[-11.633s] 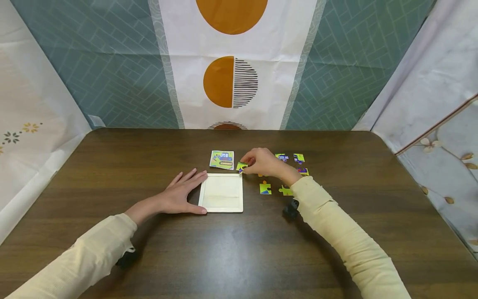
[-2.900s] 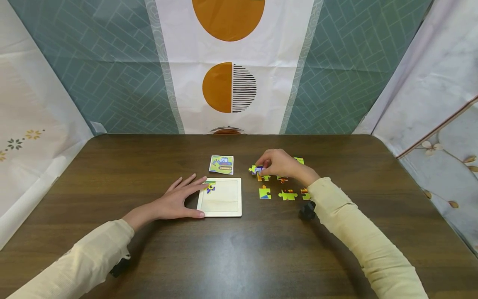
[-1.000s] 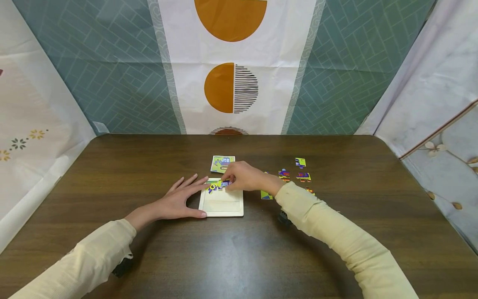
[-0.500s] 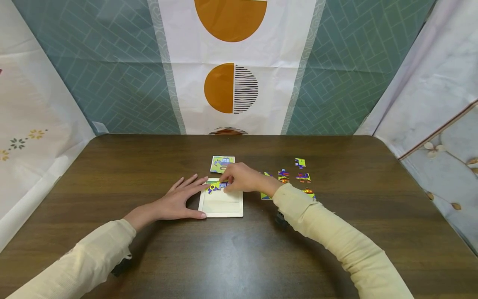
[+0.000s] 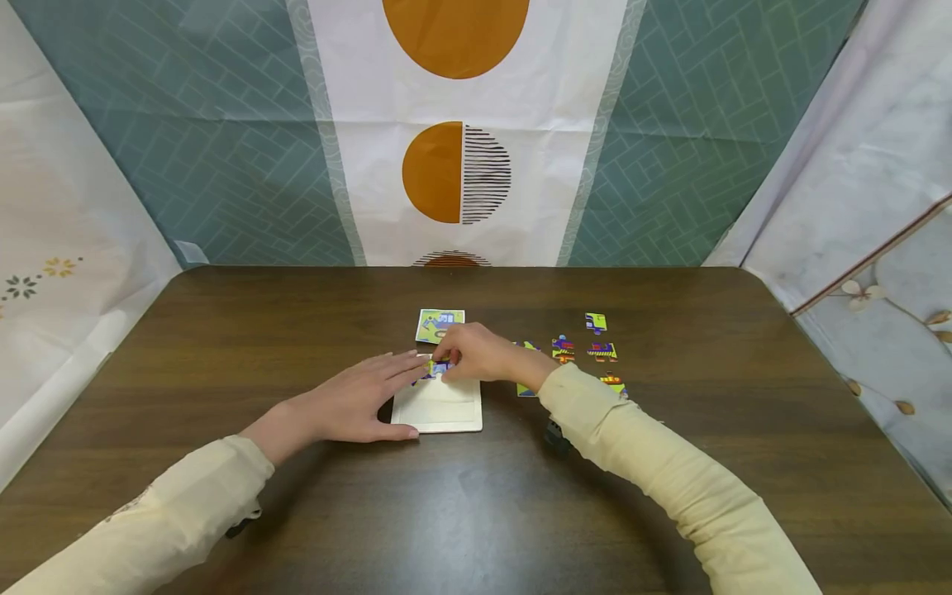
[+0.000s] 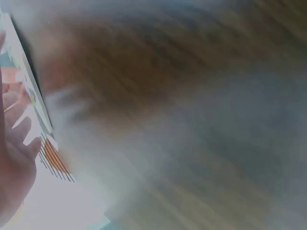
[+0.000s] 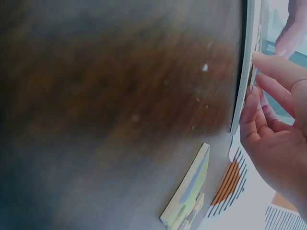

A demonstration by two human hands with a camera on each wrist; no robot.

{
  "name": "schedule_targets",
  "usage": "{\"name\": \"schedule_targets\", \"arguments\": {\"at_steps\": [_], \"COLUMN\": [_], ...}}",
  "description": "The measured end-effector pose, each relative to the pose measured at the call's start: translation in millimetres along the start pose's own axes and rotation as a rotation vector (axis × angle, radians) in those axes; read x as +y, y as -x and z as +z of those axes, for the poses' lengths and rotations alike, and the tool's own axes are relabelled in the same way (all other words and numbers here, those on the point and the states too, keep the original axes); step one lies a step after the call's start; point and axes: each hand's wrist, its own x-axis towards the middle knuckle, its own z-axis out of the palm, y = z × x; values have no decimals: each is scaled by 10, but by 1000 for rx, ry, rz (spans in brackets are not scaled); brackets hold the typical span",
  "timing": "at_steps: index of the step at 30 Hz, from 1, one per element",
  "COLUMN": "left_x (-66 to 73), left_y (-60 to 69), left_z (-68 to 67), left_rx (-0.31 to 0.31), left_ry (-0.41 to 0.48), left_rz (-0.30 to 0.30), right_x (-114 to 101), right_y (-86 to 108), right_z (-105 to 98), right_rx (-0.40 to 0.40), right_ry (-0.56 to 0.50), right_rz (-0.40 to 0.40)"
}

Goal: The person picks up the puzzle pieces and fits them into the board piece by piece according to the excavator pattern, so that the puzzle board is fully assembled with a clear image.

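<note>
A shallow cream puzzle tray [image 5: 439, 413] lies on the table. My left hand [image 5: 357, 402], its fingers extended, lies over the tray's left side; the fingertips reach the top row and cover the upper left corner, and the thumb is at the near edge. My right hand [image 5: 476, 354] pinches a puzzle piece [image 5: 440, 369] with blue and yellow print at the tray's upper part. In the right wrist view the thumb and index fingertip meet at the tray's edge [image 7: 247, 62]. The left wrist view shows only part of the left hand [image 6: 17, 153] beside the tray.
A picture card [image 5: 435, 325] with a digger lies just behind the tray. Several loose puzzle pieces [image 5: 602, 352] lie to the right, some hidden by the right forearm. One loose piece [image 7: 192, 187] shows in the right wrist view. A patterned cloth hangs behind the table.
The right hand has brought a blue-printed piece from the right into the tray's top row, beside an earlier placed piece. In the last half second the left fingers moved rightward over that row.
</note>
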Motion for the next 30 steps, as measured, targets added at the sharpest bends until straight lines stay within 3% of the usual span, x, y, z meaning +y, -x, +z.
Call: {"name": "schedule_targets", "arguments": {"at_steps": [4,17,30], "left_x": [29,-11,14], "left_y": [-25,-3,-7], "left_z": [28,128,113], "left_rx": [-13,-41,-43], "left_ry": [-7,51,12], "left_rz": [37,21,25], "right_x": [-7,20,67], "right_y": [-5,-19,-4], "right_z": [2,19,-3], "right_rx": [-2,-16,-38], "right_ry": [-3,1,-11], "right_rz": [3,13,-39]}}
